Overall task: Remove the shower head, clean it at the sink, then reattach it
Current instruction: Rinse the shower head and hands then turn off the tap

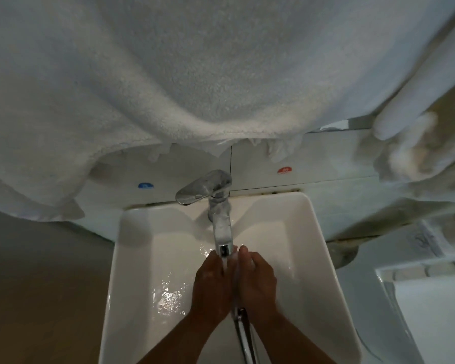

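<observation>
Looking down through the head cam, I had both hands pressed together over the white sink (132, 258), right under the chrome faucet (222, 229). Water was running from the spout straight onto them, and there was a shiny wet patch on the basin floor to the left of the wrists.

The left hand (212, 287) and right hand (258, 285) were cupped side by side, thumbs touching near the spout tip. The shower head (241, 327) was mostly buried between the palms, so all I could really see was its chrome handle or hose end poking out below the wrists and running off toward the bottom edge. Both hands had their grip closed around it, fingers curled in, though which part of the head each one held was hidden.

The faucet lever (202, 189) was swung out to the left. Behind it on the tiled wall sat a blue sticker (145, 185) on the left and a red sticker (284, 170) on the right. A big white towel (168, 88) hung across the whole top of the view, its frayed hem dangling just above the stickers. On the right there was a white tray thing (394, 290), too blurry to tell what it was.
</observation>
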A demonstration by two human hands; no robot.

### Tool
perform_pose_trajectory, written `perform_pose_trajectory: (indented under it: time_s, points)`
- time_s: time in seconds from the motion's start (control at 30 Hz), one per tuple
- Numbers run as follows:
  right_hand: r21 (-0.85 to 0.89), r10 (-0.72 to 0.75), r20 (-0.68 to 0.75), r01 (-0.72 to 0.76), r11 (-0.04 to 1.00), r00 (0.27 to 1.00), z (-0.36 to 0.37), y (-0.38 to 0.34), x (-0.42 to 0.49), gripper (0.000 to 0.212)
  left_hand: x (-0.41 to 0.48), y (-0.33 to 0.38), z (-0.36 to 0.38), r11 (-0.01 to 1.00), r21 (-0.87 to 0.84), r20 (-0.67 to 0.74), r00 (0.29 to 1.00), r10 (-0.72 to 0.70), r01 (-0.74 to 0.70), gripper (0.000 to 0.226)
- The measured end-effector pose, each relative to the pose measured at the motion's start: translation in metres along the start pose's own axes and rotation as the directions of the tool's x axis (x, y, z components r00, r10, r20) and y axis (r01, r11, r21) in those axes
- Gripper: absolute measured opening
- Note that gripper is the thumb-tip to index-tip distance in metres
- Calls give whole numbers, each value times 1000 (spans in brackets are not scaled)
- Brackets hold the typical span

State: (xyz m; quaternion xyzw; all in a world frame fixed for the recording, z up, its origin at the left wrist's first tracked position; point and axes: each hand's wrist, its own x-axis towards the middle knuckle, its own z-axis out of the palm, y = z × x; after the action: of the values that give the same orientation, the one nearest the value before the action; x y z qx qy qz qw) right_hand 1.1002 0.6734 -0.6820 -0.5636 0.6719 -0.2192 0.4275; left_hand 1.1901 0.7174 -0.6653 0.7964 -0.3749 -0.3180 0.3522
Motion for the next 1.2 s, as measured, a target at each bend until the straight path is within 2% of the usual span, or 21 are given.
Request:
perform_pose_trajectory:
  time_s: [0.07,0.13,0.17,0.2,0.27,0.33,0.4,0.5,0.63,0.7,0.73,0.8,0.87,0.93,0.97,1.0,1.07,1.1,1.17,1.2]
  points:
    - [-86,-5,73,11,996,997,3,-1,-6,48,-6,-13,-4,995,35,-18,996,93,-92,13]
    - [-240,-148,165,186,953,975,7,2,-8,45,-3,-29,-8,984,121,4,991,132,-131,23]
    - [-290,-200,226,262,921,953,9,2,-8,39,-1,-32,-12,968,207,25,990,142,-144,37]
    - [-300,-231,276,312,902,933,12,3,-5,34,2,-34,-17,937,312,75,987,139,-155,47]
    - [-251,-253,360,354,901,898,15,-3,-2,42,6,-36,-23,948,317,82,997,2,-28,59]
    - [-250,-328,413,452,856,850,16,-12,1,62,7,-37,-26,975,195,50,992,-116,104,71]
    - [-317,-345,389,476,820,854,11,-24,5,71,5,-39,-23,990,8,-6,990,-144,144,60]
    - [-399,-181,304,298,867,935,7,-31,4,62,2,-35,-19,981,-107,-101,979,-175,164,43]
    - [-492,-201,411,402,772,889,-2,-30,-9,54,1,-32,-7,903,-346,-217,915,-341,254,43]
    - [-513,-208,445,438,738,871,-14,-30,-8,41,-3,-30,1,939,-277,-195,946,-260,201,32]
    - [-504,-221,452,452,736,864,-19,-29,-5,35,-7,-27,5,963,-248,-177,972,-155,108,30]
    - [-487,-238,443,455,746,864,-29,-25,5,35,-10,-24,9,993,-61,-56,994,97,-100,32]
    - [-470,-257,418,450,760,871,-33,-21,14,47,-2,-22,5,937,219,147,958,244,-272,59]
    - [-413,-277,438,465,783,855,-34,-17,20,57,8,-17,-3,849,371,259,920,293,-375,68]
    - [-392,-292,432,469,792,853,-34,-14,24,55,14,-16,-2,856,364,289,918,271,-368,62]
    - [-371,-305,413,464,804,858,-35,-15,26,52,19,-12,-2,891,338,288,935,207,-302,52]
    - [-366,-287,394,436,822,873,-36,-21,28,50,24,-5,-6,979,178,273,961,44,-96,41]
    - [-377,-278,387,426,822,879,-35,-26,29,50,25,-8,-6,994,90,269,963,28,-54,40]
    - [-393,-287,362,424,816,887,-30,-32,30,50,17,-18,-8,992,33,265,958,109,-122,38]
    - [-440,-296,387,457,773,873,-26,-35,28,57,11,-22,-9,984,49,262,953,152,-170,37]
